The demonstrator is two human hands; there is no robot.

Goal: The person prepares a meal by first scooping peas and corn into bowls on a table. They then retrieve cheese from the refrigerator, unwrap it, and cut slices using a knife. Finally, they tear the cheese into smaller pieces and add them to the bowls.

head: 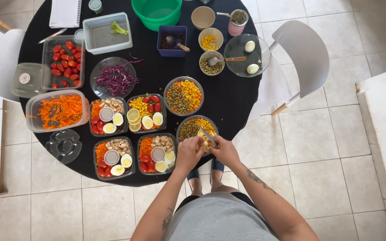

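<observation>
meanwhile, both hands worked over a round bowl (197, 129) of peas and corn at the near edge of the black table (228, 98).

the left hand (188, 154) was curled around a pale piece of food (200, 143) held above the bowl, and the right hand (225, 151) gripped a knife (207, 135) whose blade rested on that piece. a second round bowl of peas and corn (183, 95) stood just behind, and four rectangular salad trays (130, 136) with halved eggs, tomatoes and carrot lay just left of the hands.
</observation>
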